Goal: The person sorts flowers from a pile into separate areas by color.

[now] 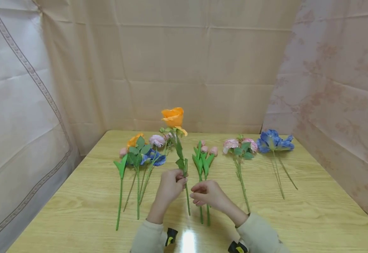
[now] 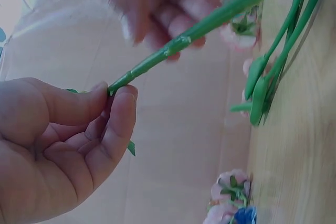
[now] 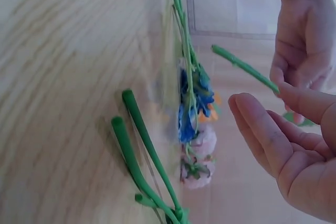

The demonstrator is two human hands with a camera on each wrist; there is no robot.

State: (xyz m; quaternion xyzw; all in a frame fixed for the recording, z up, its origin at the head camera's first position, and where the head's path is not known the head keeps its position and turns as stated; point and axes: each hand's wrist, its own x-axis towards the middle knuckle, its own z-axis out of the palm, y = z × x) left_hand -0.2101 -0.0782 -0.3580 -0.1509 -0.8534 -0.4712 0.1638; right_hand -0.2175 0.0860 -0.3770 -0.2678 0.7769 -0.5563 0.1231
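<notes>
While your left hand (image 1: 170, 185) pinches the light, bendy green stem of the orange artificial rose (image 1: 173, 117) mid-length, your right hand (image 1: 208, 194) hovers slack-fingered beside it.

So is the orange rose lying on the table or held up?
Held up. The left hand pinches the stem of the orange rose, which stands nearly upright above the table; the right hand is open beside it.
</notes>
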